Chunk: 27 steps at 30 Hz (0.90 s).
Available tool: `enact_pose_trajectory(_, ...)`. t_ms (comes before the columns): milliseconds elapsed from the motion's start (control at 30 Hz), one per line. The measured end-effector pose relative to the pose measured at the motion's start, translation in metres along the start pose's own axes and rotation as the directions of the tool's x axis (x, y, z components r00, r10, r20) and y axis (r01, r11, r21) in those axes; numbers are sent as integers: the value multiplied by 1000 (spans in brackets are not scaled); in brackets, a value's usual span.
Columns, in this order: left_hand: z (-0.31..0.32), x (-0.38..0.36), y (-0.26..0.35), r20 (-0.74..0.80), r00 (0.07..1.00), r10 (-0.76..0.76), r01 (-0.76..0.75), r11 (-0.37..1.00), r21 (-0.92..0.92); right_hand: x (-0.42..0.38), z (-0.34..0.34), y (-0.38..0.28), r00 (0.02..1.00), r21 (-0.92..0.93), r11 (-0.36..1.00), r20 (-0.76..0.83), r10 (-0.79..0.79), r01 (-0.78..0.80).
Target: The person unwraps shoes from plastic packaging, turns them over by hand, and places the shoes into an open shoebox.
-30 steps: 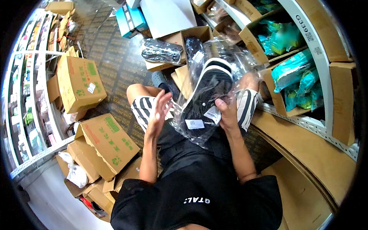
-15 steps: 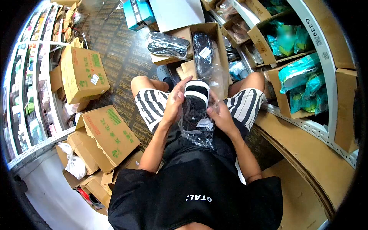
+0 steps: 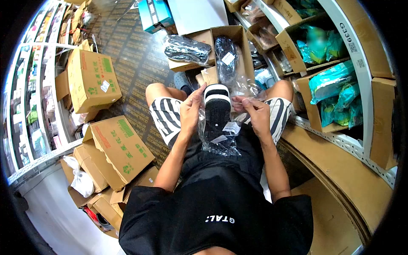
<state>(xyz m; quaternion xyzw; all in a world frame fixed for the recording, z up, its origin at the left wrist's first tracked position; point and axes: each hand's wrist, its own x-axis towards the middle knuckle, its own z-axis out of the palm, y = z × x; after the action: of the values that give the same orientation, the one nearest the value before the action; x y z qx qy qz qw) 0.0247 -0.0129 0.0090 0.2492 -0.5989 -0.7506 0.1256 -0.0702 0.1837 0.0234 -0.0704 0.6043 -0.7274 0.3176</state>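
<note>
A black slipper with a white band lies in a clear plastic bag in front of my lap, and the bag has a white label. My left hand grips the slipper's left side, its fingers partly hidden behind it. On the other side my right hand pinches the clear plastic near the slipper's upper right. Just beyond, an open carton contains another bagged dark pair. More bagged dark footwear rests on a carton to its left.
Printed cartons and opened boxes stand on my left beside a shelf. To the right, a rack holds boxes of teal-bagged goods. A blue box and a white lid are ahead.
My right hand has moved up and right from the slipper's side and now pulls the plastic outward. The slipper shows more of its dark surface. My left hand stays nearly in place.
</note>
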Motion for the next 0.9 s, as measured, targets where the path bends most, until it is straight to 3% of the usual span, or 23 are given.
enact_pose_trajectory(33,-2,-1,-1,-2,1000,0,0,1000,0,1,-1,1,1000,81,997,2,11,-11)
enact_pose_trajectory(300,-5,0,11,25,1000,2,-1,999,-35,1,-9,-6,1000,60,998,25,1,-2)
enact_pose_trajectory(367,-2,0,19,41,999,15,-17,999,33,1,-9,-14,998,-64,998,63,-10,14)
enact_pose_trajectory(433,-7,1,23,234,972,12,-33,996,86,2,-2,-21,997,-114,992,58,-51,57)
enact_pose_trajectory(500,-7,2,26,297,955,-22,12,999,33,2,0,-22,994,-164,981,54,-92,100)
enact_pose_trajectory(633,-13,14,30,245,965,-87,51,987,152,4,-3,-18,991,-144,984,97,-89,103)
enact_pose_trajectory(733,-12,21,21,220,959,-180,169,983,64,5,-3,-20,995,-94,994,83,-49,57)
enact_pose_trajectory(833,-4,16,29,151,978,-145,136,988,69,7,-4,-16,997,-52,998,73,-38,42)
enact_pose_trajectory(900,0,14,30,108,970,-219,224,974,-37,8,-3,-14,996,-44,998,76,-38,42)
